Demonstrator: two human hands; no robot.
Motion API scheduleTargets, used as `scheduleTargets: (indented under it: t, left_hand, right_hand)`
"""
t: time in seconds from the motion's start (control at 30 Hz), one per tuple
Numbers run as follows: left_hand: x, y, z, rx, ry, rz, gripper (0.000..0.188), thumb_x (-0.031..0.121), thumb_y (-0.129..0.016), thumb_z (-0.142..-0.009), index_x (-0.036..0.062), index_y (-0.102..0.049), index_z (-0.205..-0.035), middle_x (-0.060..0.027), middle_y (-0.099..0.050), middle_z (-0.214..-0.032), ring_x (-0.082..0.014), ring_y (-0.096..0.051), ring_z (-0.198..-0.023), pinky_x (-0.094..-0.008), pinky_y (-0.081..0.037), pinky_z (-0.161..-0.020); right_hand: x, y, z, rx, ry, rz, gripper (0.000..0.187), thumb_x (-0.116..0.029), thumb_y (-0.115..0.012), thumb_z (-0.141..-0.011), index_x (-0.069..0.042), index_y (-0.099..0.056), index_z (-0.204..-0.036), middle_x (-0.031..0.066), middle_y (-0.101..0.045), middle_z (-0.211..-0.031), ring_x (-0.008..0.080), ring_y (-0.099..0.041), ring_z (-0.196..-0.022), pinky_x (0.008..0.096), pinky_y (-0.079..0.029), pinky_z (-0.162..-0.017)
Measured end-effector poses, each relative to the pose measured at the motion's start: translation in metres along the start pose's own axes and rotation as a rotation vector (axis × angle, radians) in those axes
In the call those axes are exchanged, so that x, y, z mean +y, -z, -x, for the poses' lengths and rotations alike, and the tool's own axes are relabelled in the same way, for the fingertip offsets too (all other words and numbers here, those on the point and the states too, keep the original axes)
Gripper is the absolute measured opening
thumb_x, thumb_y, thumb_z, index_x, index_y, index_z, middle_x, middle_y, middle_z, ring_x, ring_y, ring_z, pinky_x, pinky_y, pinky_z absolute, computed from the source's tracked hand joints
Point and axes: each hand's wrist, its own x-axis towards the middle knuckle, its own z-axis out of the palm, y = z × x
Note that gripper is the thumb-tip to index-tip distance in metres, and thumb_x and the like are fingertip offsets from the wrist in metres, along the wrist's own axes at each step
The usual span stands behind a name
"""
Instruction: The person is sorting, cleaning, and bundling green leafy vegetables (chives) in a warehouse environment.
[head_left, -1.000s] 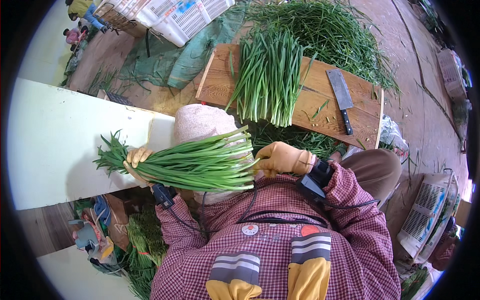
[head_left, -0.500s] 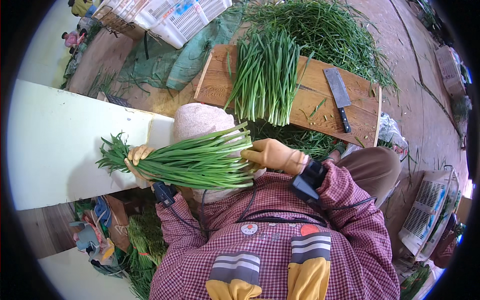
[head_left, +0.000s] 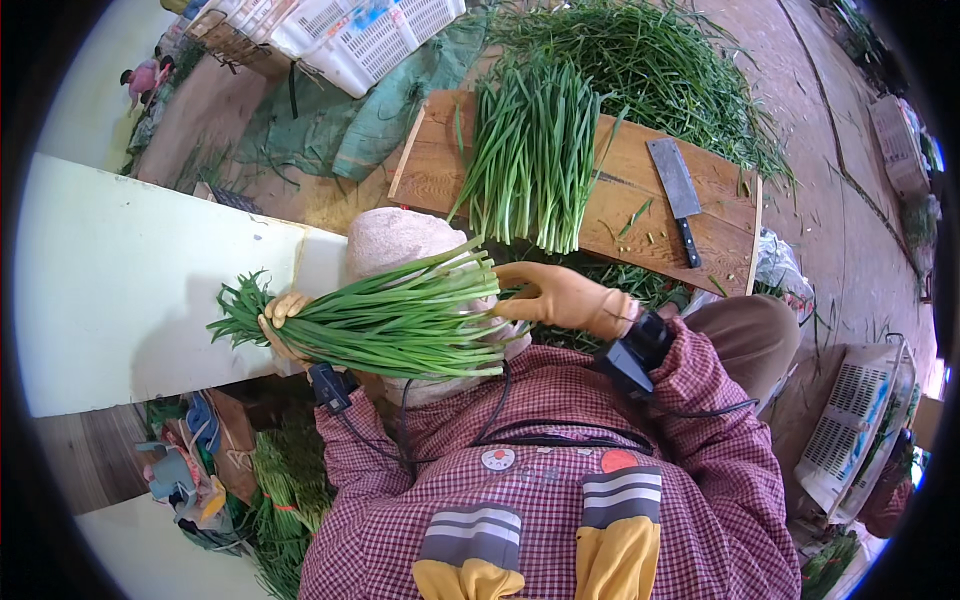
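My left hand (head_left: 287, 318), in a tan glove, is closed round the leafy end of a bunch of garlic chives (head_left: 400, 315). The bunch lies sideways across my lap over a pale pink cloth-covered knee (head_left: 405, 238), its pale stem ends fanned out to the right. At those ends is my right hand (head_left: 560, 298), also gloved, with thumb and forefinger apart and their tips touching or just beside the stems. Ahead, a thick layer of chives (head_left: 535, 150) rests on a wooden board (head_left: 625, 225). A cleaver (head_left: 675, 190) with a black handle lies on the board's right part.
A large heap of loose chives (head_left: 640, 80) spreads beyond the board. White plastic crates stand at the far left (head_left: 370, 40) and right (head_left: 850, 420). A white panel (head_left: 170, 290) reaches in from the left. Tied chives (head_left: 285, 500) lie low on the left.
My right hand has shifted slightly right, and its thumb and forefinger have spread apart. My left hand and the bunch have moved slightly to the right.
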Motion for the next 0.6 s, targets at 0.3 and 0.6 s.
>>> scheduleTargets:
  t: [0.3, 0.6]
  left_hand:
    - [0.015, 0.006, 0.002, 0.030, 0.034, -0.047, 0.016, 0.028, -0.056, -0.103, 0.0169, -0.056, -0.092, 0.0034, -0.058, -0.087, -0.0116, -0.055, -0.085, -0.0295, -0.048, -0.086]
    - [0.007, 0.014, 0.003, 0.013, 0.016, -0.030, 0.019, 0.027, -0.054, -0.105, 0.0147, -0.056, -0.090, 0.0028, -0.057, -0.085, -0.0116, -0.055, -0.084, -0.0292, -0.049, -0.087]
  right_hand:
    - [-0.014, 0.016, -0.004, 0.033, -0.387, -0.157, 0.028, -0.022, -0.059, -0.102, 0.002, -0.072, -0.106, 0.0062, -0.071, -0.077, 0.0123, -0.066, -0.061, 0.0266, -0.055, -0.057]
    - [-0.009, 0.028, 0.041, -0.077, -0.123, 0.262, 0.060, -0.035, -0.075, -0.091, -0.009, -0.057, -0.142, 0.0140, -0.070, -0.125, 0.0223, -0.072, -0.099, 0.0348, -0.057, -0.088]
